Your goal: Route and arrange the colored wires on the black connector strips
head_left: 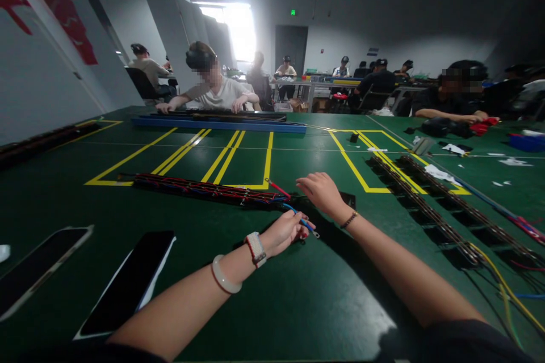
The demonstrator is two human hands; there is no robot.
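A long wire harness (208, 191) of red, black and blue wires lies across the green table. From its right end come a red wire (279, 188) with a metal ring terminal and a blue wire (300, 218), also ending in a ring terminal (315, 235). My left hand (286, 233) is closed around the blue wire, whose tip sticks out past the fingers. Just above and to the right, my right hand (321, 194) hovers with its fingers loosely extended and nothing visible in them. Its thumb is hidden. Dark wires and a dark flat piece (349, 200) lie beyond its wrist.
Two more long harnesses (426, 212) lie at the right, with yellow-green wires (502, 283). Two dark flat panels (130, 281) lie at the left front. Yellow tape (268, 159) marks the table (238, 306). Across it, a person (217, 88) works at a blue channel (221, 126).
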